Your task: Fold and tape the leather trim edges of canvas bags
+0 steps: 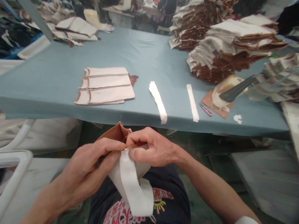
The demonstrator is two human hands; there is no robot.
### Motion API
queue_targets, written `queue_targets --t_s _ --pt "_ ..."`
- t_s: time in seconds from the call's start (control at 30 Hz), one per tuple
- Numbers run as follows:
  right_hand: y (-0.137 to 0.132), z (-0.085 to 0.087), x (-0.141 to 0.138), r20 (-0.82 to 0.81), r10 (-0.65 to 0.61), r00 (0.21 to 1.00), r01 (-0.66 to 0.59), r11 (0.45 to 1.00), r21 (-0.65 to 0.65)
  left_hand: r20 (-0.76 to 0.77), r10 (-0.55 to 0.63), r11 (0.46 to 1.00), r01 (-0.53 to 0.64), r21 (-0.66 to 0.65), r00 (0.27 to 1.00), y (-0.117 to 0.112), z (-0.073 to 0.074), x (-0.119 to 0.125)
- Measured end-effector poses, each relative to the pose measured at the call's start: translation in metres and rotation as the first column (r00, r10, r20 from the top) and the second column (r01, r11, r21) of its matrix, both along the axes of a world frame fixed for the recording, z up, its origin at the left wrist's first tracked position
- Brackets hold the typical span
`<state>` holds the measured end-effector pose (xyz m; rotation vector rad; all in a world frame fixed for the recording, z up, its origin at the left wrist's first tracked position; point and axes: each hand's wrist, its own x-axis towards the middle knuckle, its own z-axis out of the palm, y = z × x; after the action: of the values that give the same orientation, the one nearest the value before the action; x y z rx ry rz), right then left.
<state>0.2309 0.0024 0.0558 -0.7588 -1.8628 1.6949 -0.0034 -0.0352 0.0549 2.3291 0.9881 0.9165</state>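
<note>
1. The left hand (91,165) and right hand (151,147) each hold a narrow grip, thumb against forefinger, pinching the edge of a brown-lined cloth piece (113,133) at lower centre.
2. The top end of a white strip (141,200) sits between the 2 pinches; its tail hangs in a loose curve, so work on this piece looks unfinished.
3. The forearms reach up from the lower corners, the fingertips nearly meeting below the front edge of the table (53,84).
4. Right of centre, 2 more white strips (158,102) lie flat, unused; left of centre, 3 folded cream pieces (106,88) overlap in a row.
5. Tall cloth stacks (224,46) fill the upper right; whether they are finished, I cannot tell.
</note>
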Motion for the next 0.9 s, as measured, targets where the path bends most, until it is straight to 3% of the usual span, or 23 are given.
queue_targets --t_s 0.13,0.27,0.4,0.57,0.67,0.77,0.9 --pt "-0.003 -0.008 0.0 -0.165 0.028 0.986 -0.073 0.958 -0.276 0.034 -0.084 0.99 0.08 0.116 0.996 -0.003 -0.009 -0.001" --pt "-0.009 -0.016 -0.008 -0.201 -0.038 0.979 -0.043 0.924 -0.381 0.092 -0.17 0.974 0.153 0.17 0.981 -0.001 -0.011 0.003" --pt "-0.016 -0.026 -0.014 -0.249 -0.077 0.966 -0.047 0.89 -0.454 0.076 -0.145 0.965 0.124 0.233 0.987 0.0 -0.015 0.005" --pt "-0.02 -0.022 0.0 -0.248 -0.015 0.969 -0.092 0.907 -0.411 -0.022 -0.188 0.928 0.184 0.324 0.982 0.0 -0.013 0.003" --pt "-0.018 -0.002 0.013 -0.147 0.068 0.987 -0.107 0.957 -0.271 -0.119 -0.193 0.91 0.223 0.349 0.974 0.002 -0.008 0.002" --pt "-0.016 0.016 0.017 -0.045 0.066 0.997 -0.072 0.984 -0.161 -0.181 -0.176 0.895 0.233 0.381 0.968 0.005 -0.004 0.005" --pt "-0.017 0.015 0.008 -0.098 -0.002 0.995 -0.032 0.937 -0.348 -0.153 -0.18 0.901 0.225 0.371 0.972 0.006 -0.005 0.012"
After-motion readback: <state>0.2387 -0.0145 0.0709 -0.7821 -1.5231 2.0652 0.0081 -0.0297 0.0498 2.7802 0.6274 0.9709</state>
